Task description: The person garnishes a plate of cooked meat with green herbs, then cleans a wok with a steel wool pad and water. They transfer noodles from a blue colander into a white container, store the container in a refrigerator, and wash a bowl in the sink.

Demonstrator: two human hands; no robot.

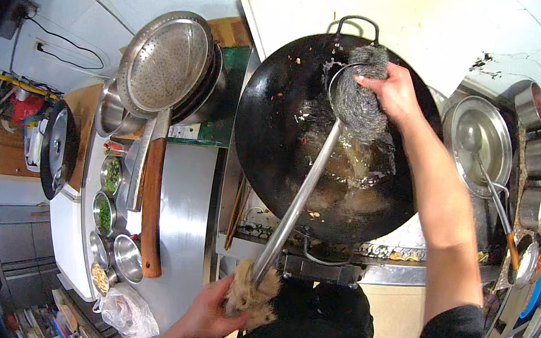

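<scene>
Over a large black wok (pixel 268 134), a metal ladle (pixel 301 197) slants with its round head up and its handle toward me. My right hand (pixel 396 93) presses a grey steel-wool scrubber (pixel 359 102) onto the ladle's head, hiding most of its rim. My left hand (pixel 214 309) is closed around the near end of the handle, where a tan fibrous wad (pixel 254 293) wraps the metal. Murky water (pixel 352 169) and small food bits lie in the wok below.
At left, a perforated strainer (pixel 165 63) with a wooden handle rests on stacked pans, beside a cleaver blade (pixel 138 179) and bowls of chopped greens (pixel 103 212). On the right are a steel basin (pixel 480 132) holding another ladle (pixel 496 192) and several metal containers (pixel 537 207).
</scene>
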